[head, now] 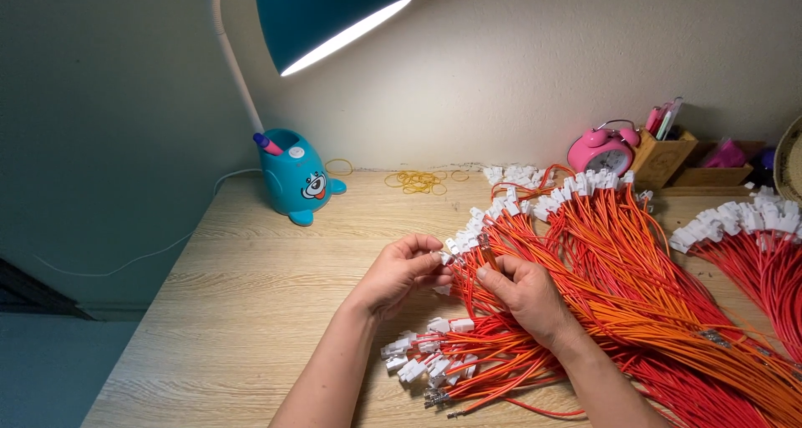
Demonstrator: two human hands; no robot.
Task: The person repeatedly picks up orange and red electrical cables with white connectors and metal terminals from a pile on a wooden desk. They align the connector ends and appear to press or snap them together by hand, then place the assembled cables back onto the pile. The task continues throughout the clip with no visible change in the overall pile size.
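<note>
At the near edge of a pale wood-grain tabletop (251,311), a loose pile of orange-red insulated wires tipped with small white plastic connectors (434,357) lies fanned toward the person, the connector ends gathered together where both hands can reach them. Just above it, the left hand (399,273) pinches a small white plastic connector (445,259) between thumb and forefinger, the other fingers curled in; the right hand (522,294) meets it from the right, thumb and forefinger pressed on the metal-tipped end of a single orange wire (484,251) and holding it up to the connector, so the two parts sit end to end between the fingertips, above the middle of the table. To the right, a far larger sheaf of the same orange-red wires (652,286) spreads across the table, its white connectors lined up along the far side, with another bundle (752,244) at the right edge. Farther back lie yellow rubber bands (418,181). A teal, cartoon-faced lamp base (296,177) doubles as a pen cup with one pink-and-purple pen (267,144) in it, its teal shade (330,15) lit overhead. Against the far wall stand a pink twin-bell alarm clock (603,151) and a wooden desk organiser (664,157) with pens upright in it.
</note>
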